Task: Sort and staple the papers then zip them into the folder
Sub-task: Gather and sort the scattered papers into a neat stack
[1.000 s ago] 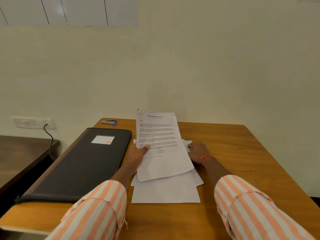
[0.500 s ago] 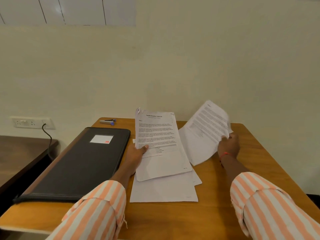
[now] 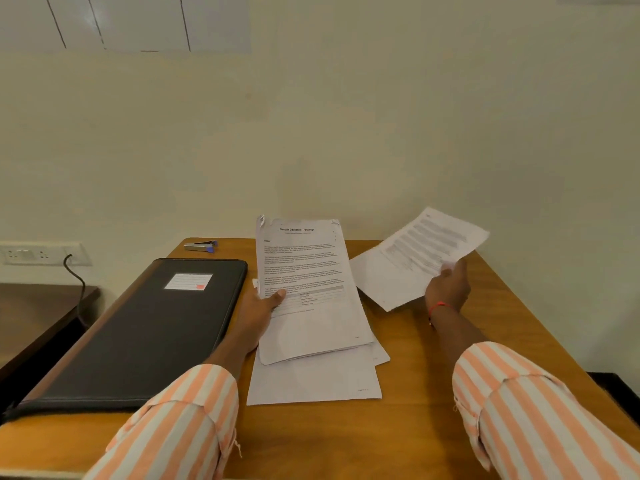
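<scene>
Papers sit in 3 places in the head view, the only view given. The left hand (image 3: 259, 306) grips a printed bundle (image 3: 308, 289) by its left edge. Its thumb is curled over the top page and its other fingers are hidden underneath. The bundle's lower end lies over the loose sheets (image 3: 311, 382), which rest flat near the middle of the wooden table (image 3: 485, 341). The right hand (image 3: 448, 289) holds 1 printed sheet (image 3: 415, 258) in the air, to the right of the bundle and apart from it, with its fingers curled round the sheet's lower right edge. A red thread (image 3: 440, 306) circles that wrist. Both arms wear orange-and-white striped sleeves (image 3: 180, 427). Just left of the bundle, the black folder (image 3: 145, 327) lies flat and closed on the table with a white label (image 3: 188, 281) on its cover. Its inside is hidden, so its contents cannot be told. The stapler (image 3: 202, 245) lies beyond the folder near the table's far edge, well apart from both hands. At the far left, a wall socket (image 3: 41, 252) has a black cable (image 3: 78, 282) hanging down past a dark side table (image 3: 34, 306).
</scene>
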